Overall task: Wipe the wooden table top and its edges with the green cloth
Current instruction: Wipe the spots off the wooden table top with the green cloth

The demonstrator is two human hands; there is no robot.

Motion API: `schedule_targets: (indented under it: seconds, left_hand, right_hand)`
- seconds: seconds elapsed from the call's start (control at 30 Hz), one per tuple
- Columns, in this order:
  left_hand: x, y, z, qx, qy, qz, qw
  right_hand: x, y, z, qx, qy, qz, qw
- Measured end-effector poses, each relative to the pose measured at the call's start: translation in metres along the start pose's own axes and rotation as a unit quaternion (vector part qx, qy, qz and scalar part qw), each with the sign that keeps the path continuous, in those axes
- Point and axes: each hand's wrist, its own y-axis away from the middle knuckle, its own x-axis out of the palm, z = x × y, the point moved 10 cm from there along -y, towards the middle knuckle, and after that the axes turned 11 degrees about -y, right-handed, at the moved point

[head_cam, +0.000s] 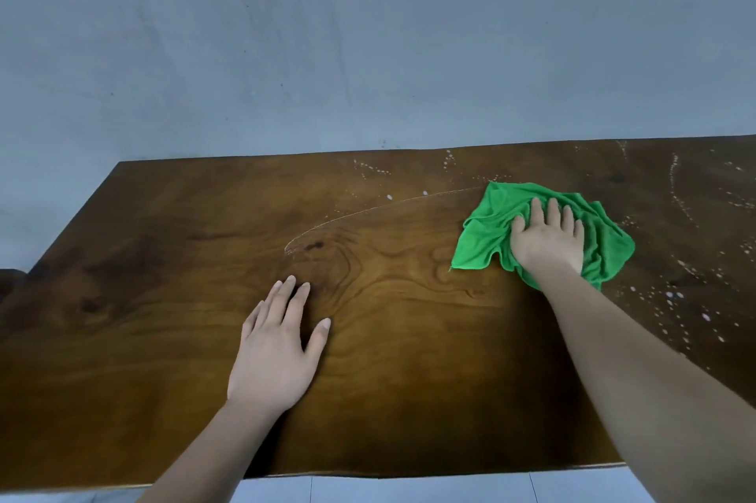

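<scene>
The wooden table top [163, 257] fills the lower half of the head view, dark brown with swirling grain. A crumpled green cloth [487, 232] lies on its right part. My right hand [548, 241] presses flat on the cloth, fingers spread and pointing away from me. Empty, my left hand [274, 351] rests palm down on the bare wood at centre left, with its fingers apart. White droplets [671, 298] speckle the wood right of the cloth and along the far edge. A thin curved smear line [368, 212] runs from the cloth toward the table's middle.
A grey-blue wall [368, 44] rises directly behind the table's far edge. The near edge [409, 476] runs along the bottom of the view, with pale floor tiles [409, 492] below it. The left end of the table [61, 241] slants toward a dark object at far left.
</scene>
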Motion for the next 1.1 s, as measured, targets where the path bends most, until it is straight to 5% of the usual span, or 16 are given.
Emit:
schedule_targets:
  seconds: [0.33, 0.63, 0.8, 1.1]
  left_hand:
    - [-0.001, 0.0, -0.003, -0.007, 0.003, -0.006, 1.0]
    - [-0.003, -0.003, -0.004, 0.003, 0.001, 0.001, 1.0]
    - [-0.003, -0.002, -0.005, 0.003, 0.002, -0.004, 1.0]
    - [-0.004, -0.001, -0.005, -0.003, 0.003, -0.006, 1.0]
  right_hand:
    - [0.09, 0.034, 0.21, -0.155, 0.042, 0.075, 0.984]
    - [0.16, 0.108, 0.366, -0.382, 0.082, 0.175, 0.904]
    - [0.155, 0.086, 0.368, -0.454, 0.087, 0.195, 0.865]
    - [0.072, -0.081, 0.216, -0.261, 0.053, 0.101, 0.959]
